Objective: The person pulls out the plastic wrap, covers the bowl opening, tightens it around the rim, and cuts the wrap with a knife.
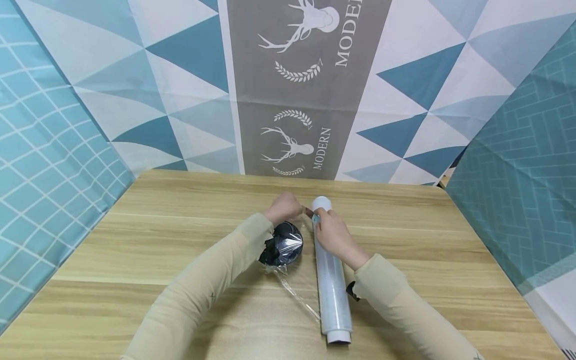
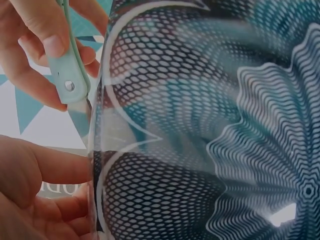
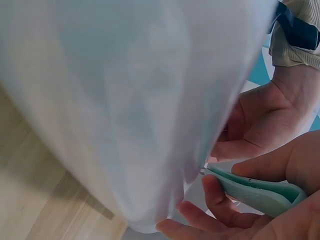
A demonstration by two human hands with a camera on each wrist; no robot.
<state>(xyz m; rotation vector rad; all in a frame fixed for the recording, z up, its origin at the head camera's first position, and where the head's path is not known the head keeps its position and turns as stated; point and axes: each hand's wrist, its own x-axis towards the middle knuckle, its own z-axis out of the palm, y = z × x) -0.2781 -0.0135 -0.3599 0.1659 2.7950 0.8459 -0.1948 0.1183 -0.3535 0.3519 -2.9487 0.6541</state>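
A roll of cling film (image 1: 330, 285) lies lengthwise on the table, with a clear sheet running left from it over a dark patterned round dish (image 1: 291, 245). My left hand (image 1: 284, 206) is beyond the dish's far rim, its thumb and fingers pinching the film. Near the roll's far end, my right hand (image 1: 335, 235) grips a mint-green folding knife (image 2: 70, 75), its blade out toward the film between both hands. The right wrist view shows the knife's handle (image 3: 255, 190) between thumb and fingers, close beside the roll. Film partly hides the blade's edge.
The wooden table (image 1: 427, 250) extends around the dish and roll. A patterned cloth backdrop (image 1: 189, 85) hangs behind the table's far edge, with blue sheets (image 1: 40, 165) at the sides. A loose film strip (image 1: 297, 295) slants from the dish to the roll.
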